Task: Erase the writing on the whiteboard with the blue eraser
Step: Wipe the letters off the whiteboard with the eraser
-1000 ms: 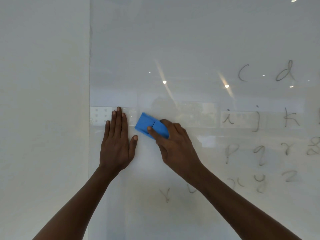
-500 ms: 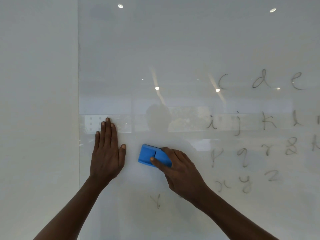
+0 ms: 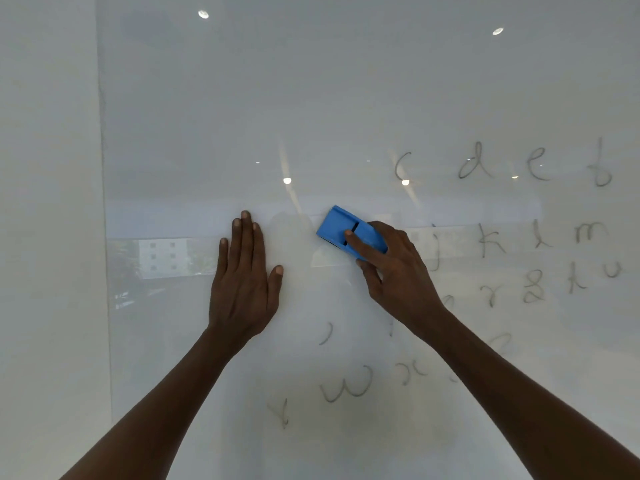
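A glossy whiteboard (image 3: 346,98) fills the view. Grey handwritten letters (image 3: 502,164) run in rows across its right half and lower middle, from "c d e f" down to "w x". My right hand (image 3: 394,271) presses the blue eraser (image 3: 341,230) against the board, just left of the second row of letters. My left hand (image 3: 244,278) lies flat on the board to the left of the eraser, fingers together and pointing up, holding nothing. My right hand and arm hide some letters of the third and fourth rows.
The board's left edge (image 3: 102,202) meets a plain white wall (image 3: 48,237). Ceiling lights and a window scene reflect in the glossy surface. The board's upper and left areas carry no writing.
The eraser has moved up and to the right, over where the "i" stood in the second row. The view has shifted, so more letters show at right and below. My left hand stays flat on the board.
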Motion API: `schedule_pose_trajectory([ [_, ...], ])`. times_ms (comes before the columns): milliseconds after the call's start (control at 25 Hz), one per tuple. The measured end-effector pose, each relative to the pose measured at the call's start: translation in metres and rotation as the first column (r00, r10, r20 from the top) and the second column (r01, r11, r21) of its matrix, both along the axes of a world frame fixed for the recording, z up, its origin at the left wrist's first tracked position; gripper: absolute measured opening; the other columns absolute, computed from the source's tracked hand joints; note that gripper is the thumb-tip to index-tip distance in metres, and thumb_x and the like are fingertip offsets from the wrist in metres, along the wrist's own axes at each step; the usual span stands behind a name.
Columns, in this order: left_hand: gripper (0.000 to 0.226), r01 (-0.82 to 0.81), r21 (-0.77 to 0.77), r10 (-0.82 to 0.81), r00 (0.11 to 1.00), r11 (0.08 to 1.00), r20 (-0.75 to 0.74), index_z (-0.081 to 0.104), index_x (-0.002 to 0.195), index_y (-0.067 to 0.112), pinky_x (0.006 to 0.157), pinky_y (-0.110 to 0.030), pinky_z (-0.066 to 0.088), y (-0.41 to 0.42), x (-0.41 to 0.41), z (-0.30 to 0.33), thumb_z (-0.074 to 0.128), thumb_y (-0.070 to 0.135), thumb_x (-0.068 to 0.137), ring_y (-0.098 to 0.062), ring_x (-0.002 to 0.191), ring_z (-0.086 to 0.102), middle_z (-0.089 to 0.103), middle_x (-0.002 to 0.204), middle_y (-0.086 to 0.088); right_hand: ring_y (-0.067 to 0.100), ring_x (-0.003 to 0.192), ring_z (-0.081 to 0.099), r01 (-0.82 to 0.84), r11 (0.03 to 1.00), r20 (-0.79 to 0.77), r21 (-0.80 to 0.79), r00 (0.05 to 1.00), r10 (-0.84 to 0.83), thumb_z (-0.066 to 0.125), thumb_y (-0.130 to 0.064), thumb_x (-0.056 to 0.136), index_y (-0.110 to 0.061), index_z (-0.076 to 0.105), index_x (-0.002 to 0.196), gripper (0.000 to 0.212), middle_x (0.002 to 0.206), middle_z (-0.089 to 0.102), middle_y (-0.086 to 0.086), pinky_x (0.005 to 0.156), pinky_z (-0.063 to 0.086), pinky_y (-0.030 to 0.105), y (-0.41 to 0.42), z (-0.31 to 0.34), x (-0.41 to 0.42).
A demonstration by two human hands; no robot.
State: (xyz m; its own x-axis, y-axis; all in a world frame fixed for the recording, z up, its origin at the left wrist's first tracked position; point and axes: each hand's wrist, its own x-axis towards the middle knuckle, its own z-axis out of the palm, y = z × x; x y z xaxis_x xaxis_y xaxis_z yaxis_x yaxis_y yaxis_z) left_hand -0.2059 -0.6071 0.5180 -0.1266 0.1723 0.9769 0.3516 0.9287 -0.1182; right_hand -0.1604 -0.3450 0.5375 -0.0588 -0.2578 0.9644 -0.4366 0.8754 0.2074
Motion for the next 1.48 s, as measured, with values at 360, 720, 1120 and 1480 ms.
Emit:
schedule_pose_trajectory([
  [360, 0.073, -0.047, -0.009, 0.047, 0.999, 0.999, -0.022, 0.012, 0.162, -0.003, 0.131, -0.044, 0.008, 0.010, -0.005, 0.005, 0.030, 0.038, 0.105, -0.029, 0.162, 0.003, 0.005, 0.173, -0.018, 0.030, 0.111, 0.051, 0.003, 0.998, -0.073, 0.070, 0.997, 0.003, 0.055, -0.017, 0.092, -0.020, 0.051, 0.139, 0.047, 0.134, 0.050, 0.017, 0.092, 0.048, 0.041, 0.012, 0.009, -0.010],
  [720, 0.073, -0.097, -0.006, 0.096, 0.995, 0.995, -0.019, 0.011, 0.163, -0.003, 0.131, -0.042, 0.006, 0.010, -0.004, 0.005, 0.029, 0.039, 0.106, -0.028, 0.162, 0.001, 0.004, 0.173, -0.017, 0.034, 0.105, 0.049, 0.009, 0.993, -0.141, -0.118, 0.990, -0.026, 0.056, -0.019, 0.092, -0.023, 0.047, 0.142, 0.051, 0.130, 0.050, 0.021, 0.087, 0.047, 0.044, 0.067, 0.092, -0.013],
  [1120, 0.073, -0.098, 0.000, 0.098, 0.995, 0.995, -0.032, 0.011, 0.163, -0.003, 0.131, -0.043, 0.007, 0.012, -0.003, 0.005, 0.030, 0.038, 0.106, -0.029, 0.162, 0.001, 0.004, 0.173, -0.017, 0.030, 0.121, 0.041, -0.040, 0.913, -0.085, -0.405, 0.996, 0.007, 0.056, -0.020, 0.096, -0.029, 0.042, 0.145, 0.052, 0.137, 0.044, 0.018, 0.102, 0.035, 0.031, 0.120, 0.096, -0.017],
  [1480, 0.072, -0.101, -0.007, 0.101, 0.995, 0.995, -0.012, 0.009, 0.163, -0.003, 0.131, -0.042, 0.003, 0.010, -0.003, 0.005, 0.028, 0.038, 0.107, -0.029, 0.162, -0.002, 0.001, 0.173, -0.018, 0.035, 0.109, 0.047, -0.087, 0.984, -0.125, -0.155, 0.990, 0.068, 0.058, -0.012, 0.090, -0.022, 0.051, 0.139, 0.050, 0.135, 0.049, 0.021, 0.096, 0.042, 0.043, 0.048, 0.050, -0.016],
])
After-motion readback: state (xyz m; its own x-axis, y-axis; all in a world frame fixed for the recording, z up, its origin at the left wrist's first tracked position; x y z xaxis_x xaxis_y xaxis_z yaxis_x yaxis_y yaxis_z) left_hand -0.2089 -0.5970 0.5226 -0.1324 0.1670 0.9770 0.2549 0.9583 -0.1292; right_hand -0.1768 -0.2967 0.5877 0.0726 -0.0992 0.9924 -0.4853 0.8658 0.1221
